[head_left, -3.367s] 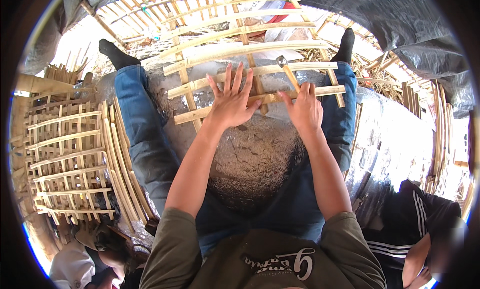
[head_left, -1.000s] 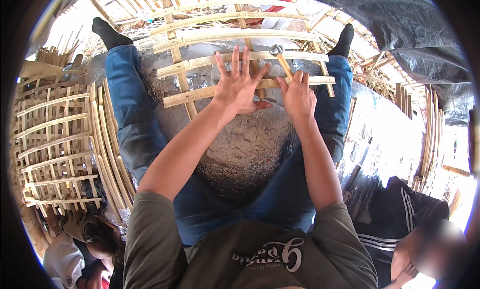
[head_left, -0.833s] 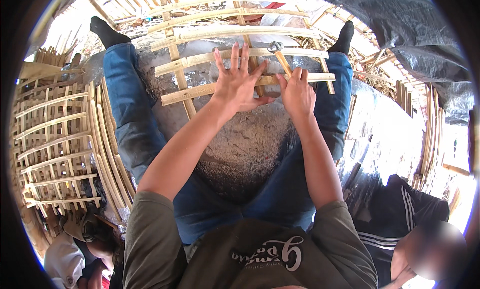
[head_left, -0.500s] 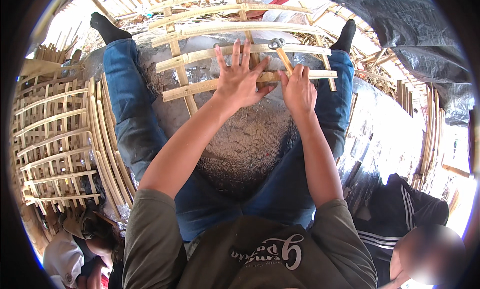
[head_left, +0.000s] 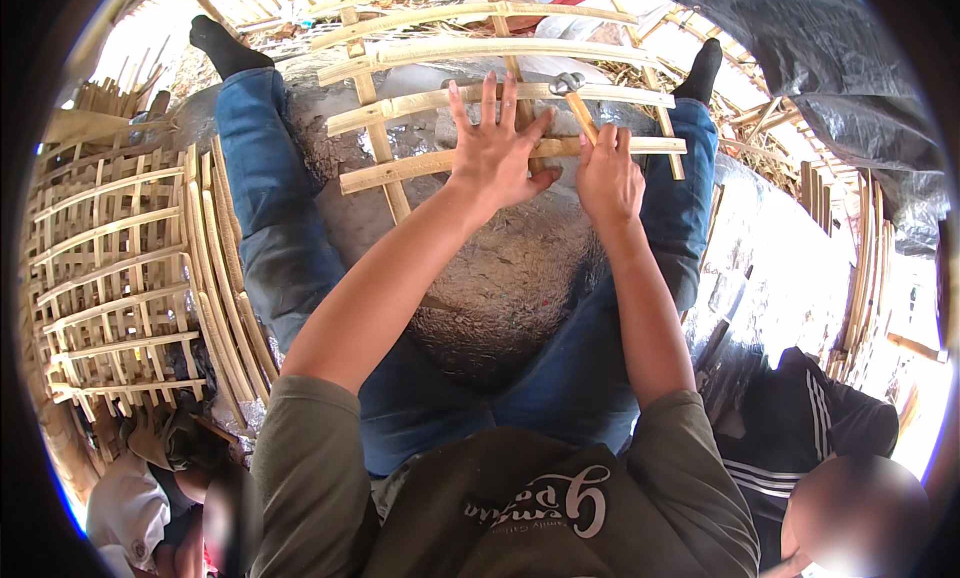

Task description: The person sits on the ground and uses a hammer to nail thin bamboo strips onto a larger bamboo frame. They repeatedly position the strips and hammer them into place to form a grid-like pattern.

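Between my outstretched legs lies a lattice of split bamboo slats (head_left: 400, 165), with curved crosspieces over lengthwise strips. My left hand (head_left: 492, 160) rests flat on its nearest slats, fingers spread, holding nothing. At the right part of the same two slats, my right hand (head_left: 610, 181) is wrapped round the wooden handle of a hammer (head_left: 581, 116). The hammer's metal head lies over the second-nearest slat and points away from me. What is under my left palm is hidden.
Finished-looking bamboo lattices (head_left: 115, 278) are stacked at the left beside long bamboo strips (head_left: 215, 268). Dark plastic sheeting (head_left: 800, 58) hangs at the far right. One person (head_left: 800, 418) sits at the lower right, another person (head_left: 130, 508) at the lower left. Bamboo strips (head_left: 868, 268) stand at right.
The whole picture has shifted slightly to the right. My hands, the hammer and the lattice keep nearly the same places relative to one another.
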Demonstrator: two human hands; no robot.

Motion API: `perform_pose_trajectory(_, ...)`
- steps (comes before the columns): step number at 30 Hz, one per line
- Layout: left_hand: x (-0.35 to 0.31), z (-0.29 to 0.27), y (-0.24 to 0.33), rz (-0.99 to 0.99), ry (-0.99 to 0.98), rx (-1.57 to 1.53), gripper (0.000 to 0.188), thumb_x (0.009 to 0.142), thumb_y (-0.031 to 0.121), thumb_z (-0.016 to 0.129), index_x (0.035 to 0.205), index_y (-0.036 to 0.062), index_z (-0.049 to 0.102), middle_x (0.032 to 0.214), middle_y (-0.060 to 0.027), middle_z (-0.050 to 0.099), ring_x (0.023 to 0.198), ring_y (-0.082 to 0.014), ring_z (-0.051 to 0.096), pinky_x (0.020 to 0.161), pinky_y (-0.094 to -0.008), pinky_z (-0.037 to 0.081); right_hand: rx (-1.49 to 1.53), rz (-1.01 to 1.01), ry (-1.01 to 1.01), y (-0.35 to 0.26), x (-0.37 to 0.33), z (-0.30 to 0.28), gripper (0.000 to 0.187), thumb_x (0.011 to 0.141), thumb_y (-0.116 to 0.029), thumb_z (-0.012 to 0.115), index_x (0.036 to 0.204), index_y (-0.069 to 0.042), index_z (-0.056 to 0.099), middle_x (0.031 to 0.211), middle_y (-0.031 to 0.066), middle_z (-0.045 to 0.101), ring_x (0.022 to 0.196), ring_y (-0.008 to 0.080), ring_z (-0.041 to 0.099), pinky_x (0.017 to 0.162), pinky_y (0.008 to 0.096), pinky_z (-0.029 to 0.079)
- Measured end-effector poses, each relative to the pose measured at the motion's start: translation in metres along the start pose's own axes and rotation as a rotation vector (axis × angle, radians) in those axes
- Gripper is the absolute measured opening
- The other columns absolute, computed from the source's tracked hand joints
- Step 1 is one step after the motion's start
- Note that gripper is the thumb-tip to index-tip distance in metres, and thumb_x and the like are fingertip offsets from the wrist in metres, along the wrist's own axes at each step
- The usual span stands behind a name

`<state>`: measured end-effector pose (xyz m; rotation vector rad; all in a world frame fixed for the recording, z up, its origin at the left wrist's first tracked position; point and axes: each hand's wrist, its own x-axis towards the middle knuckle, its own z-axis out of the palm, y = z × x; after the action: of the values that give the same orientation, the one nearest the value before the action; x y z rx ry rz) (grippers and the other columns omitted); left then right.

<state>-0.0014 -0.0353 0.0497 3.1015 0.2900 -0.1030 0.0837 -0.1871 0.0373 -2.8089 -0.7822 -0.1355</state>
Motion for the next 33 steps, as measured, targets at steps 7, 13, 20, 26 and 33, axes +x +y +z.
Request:
perform_pose_trajectory(7,-0.002,0.003,-0.001,-0.004,0.029,-0.04,0.084,0.088,0.076,0.048,0.157,0.0324,0.031,0.165,-0.0266,0.008,0.152,-0.0483,0.004,0.111,-0.0797,0.003,0.045,-0.003,-0.004,0.004,0.005,-0.005,0.033,0.103,-0.034,0.051,0.108,-0.001,0.05,0.11,0.02,0.057,0.079,0.0437,0.069,0.065,0.0528,0.057)
perform_pose_trajectory(13,0.0,0.003,-0.005,0.034,0.023,-0.013,0.085,0.088,0.077,0.048,0.157,0.0307,0.031,0.165,-0.025,0.009,0.153,-0.0468,0.006,0.111,-0.0796,0.006,0.028,-0.026,-0.005,0.007,0.0,0.006,0.034,0.103,-0.034,0.05,0.109,-0.001,0.049,0.109,0.0205,0.056,0.078,0.0437,0.069,0.064,0.0529,0.057)
perform_pose_trajectory(20,-0.001,0.011,-0.013,0.072,0.053,0.018,0.091,0.088,0.079,0.044,0.159,0.0256,0.027,0.166,-0.0228,0.01,0.154,-0.0426,0.007,0.114,-0.0761,0.008,0.011,-0.034,0.026,0.004,-0.005,0.003,0.033,0.103,-0.034,0.05,0.108,-0.001,0.049,0.109,0.0195,0.056,0.075,0.0423,0.069,0.064,0.0523,0.058)
perform_pose_trajectory(26,-0.003,0.009,-0.014,0.082,0.022,-0.027,0.1,0.086,0.079,0.047,0.16,0.0141,0.025,0.166,-0.0253,0.006,0.153,-0.0446,0.005,0.115,-0.0755,0.005,0.006,-0.032,0.038,0.003,-0.005,0.004,0.033,0.103,-0.034,0.051,0.107,-0.002,0.05,0.107,0.019,0.055,0.074,0.0418,0.069,0.063,0.0517,0.058)
perform_pose_trajectory(33,0.004,-0.002,-0.028,0.167,-0.182,-0.014,0.11,0.083,0.075,0.059,0.161,0.0106,0.016,0.164,-0.0298,-0.003,0.152,-0.0465,-0.005,0.114,-0.076,0.001,-0.006,-0.027,0.032,0.003,-0.006,0.001,0.033,0.102,-0.034,0.05,0.107,-0.002,0.051,0.109,0.0188,0.054,0.073,0.0413,0.068,0.063,0.0513,0.058)
